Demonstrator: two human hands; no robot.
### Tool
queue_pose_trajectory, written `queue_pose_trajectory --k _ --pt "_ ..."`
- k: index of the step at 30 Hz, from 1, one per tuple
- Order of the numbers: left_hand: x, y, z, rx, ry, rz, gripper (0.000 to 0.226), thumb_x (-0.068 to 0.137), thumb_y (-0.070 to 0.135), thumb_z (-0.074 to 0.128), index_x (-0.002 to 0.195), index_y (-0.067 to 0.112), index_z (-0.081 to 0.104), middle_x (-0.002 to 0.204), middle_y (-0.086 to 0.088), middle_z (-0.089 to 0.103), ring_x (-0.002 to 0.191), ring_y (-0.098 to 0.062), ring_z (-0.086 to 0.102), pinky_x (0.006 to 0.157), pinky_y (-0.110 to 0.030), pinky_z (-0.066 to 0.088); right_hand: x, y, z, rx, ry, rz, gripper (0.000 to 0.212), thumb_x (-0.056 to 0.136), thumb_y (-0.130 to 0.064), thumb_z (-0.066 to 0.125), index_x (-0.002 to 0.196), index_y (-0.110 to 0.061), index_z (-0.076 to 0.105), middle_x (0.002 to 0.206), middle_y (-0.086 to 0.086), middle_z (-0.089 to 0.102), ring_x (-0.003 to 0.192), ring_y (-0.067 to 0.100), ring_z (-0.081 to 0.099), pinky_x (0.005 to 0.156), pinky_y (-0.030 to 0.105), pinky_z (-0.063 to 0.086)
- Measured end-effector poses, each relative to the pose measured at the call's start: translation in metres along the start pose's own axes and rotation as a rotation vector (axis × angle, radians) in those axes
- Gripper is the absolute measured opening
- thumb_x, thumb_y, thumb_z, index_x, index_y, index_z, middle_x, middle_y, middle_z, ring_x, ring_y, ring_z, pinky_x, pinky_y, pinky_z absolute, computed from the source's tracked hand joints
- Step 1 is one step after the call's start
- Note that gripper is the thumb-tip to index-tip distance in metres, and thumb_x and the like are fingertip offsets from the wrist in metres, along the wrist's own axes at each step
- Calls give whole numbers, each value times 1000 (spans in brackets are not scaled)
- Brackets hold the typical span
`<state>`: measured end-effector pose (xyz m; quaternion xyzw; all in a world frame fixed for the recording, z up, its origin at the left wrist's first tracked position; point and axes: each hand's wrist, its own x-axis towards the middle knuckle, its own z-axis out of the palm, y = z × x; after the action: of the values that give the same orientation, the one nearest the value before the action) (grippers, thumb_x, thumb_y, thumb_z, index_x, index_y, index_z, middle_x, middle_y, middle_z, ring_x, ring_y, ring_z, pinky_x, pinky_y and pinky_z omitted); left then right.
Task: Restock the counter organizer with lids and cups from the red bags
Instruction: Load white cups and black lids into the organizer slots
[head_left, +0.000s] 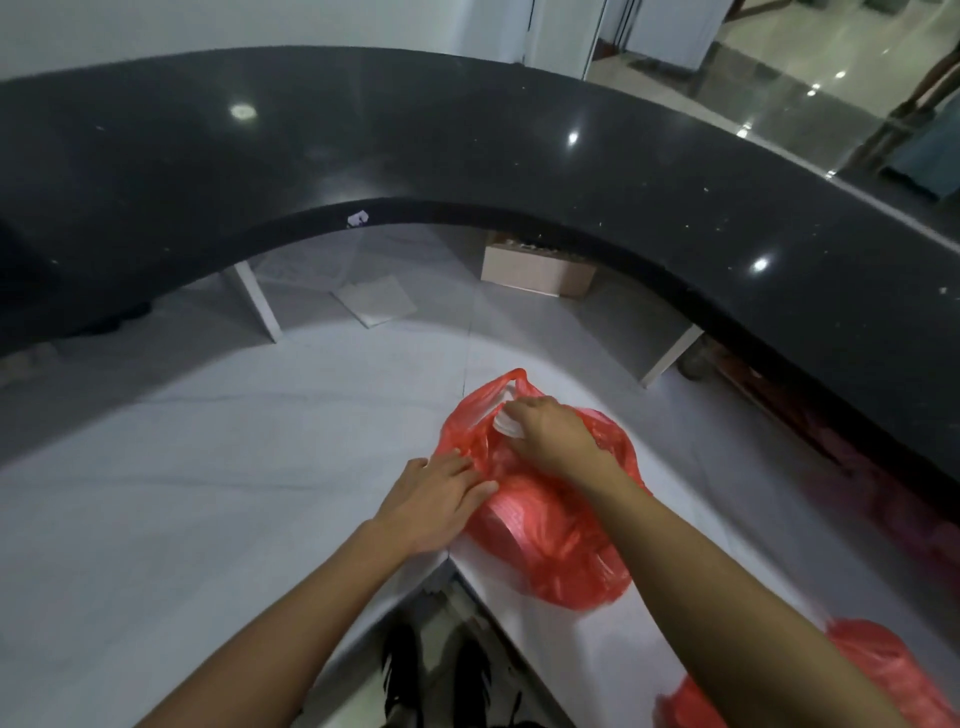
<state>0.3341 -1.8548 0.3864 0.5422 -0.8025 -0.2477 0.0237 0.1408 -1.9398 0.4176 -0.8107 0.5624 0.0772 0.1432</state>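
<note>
Both forearms reached forward from the near edge, over a white worktop (208, 467). Left hand (434, 501) lay with fingers fairly straight, pressing the near-left side of a red bag (550, 530) that sat on the worktop's inner corner. Right hand (553, 434) was at the bag's open mouth, fingers curled around white lids (505, 422) showing just inside the opening; how many lids could not be told. One bag handle (511, 379) stood up beyond the right hand.

Second red bag (883, 670) lay at the near right, well apart from the first, partly cut off by the frame edge; a further patch of red plastic (685, 706) showed near the bottom edge.

Beyond, a curved black counter (467, 145) arched over the white worktop. Under it sat a cardboard box (535, 270) and a flat white slab (376, 300). Counter organizer not in view.
</note>
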Motion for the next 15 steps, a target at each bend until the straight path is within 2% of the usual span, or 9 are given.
queue_pose_trajectory --k 3,6,11,15 --pt "-1 5 -4 -23 -26 -29 62 102 60 14 130 32 62 142 9 54 140 -12 37 109 -41 34 -8 7 -9 118 24 -77 38 89 -31 66 124 -18 65 128 6 64 110 33 61 86 42 52" --pt "0 6 -7 -31 -2 -39 54 106 54 22 129 28 63 138 8 59 136 -13 44 110 -39 37 -19 11 -19 268 86 -133 36 96 -27 62 131 -17 63 132 8 65 114 31 60 92 37 46" --pt "-2 9 -22 -84 178 -58 36 105 45 37 121 31 66 125 12 67 112 -11 62 94 -31 49 -32 11 -29 388 175 -166 44 97 -35 63 139 -23 58 140 0 61 125 25 56 102 38 44" --pt "-11 17 -43 -116 323 -76 30 104 37 45 119 28 70 120 9 71 106 -13 64 93 -31 49 -32 10 -37 459 222 -211 44 95 -34 67 138 -24 60 134 -2 64 120 20 57 98 29 42"
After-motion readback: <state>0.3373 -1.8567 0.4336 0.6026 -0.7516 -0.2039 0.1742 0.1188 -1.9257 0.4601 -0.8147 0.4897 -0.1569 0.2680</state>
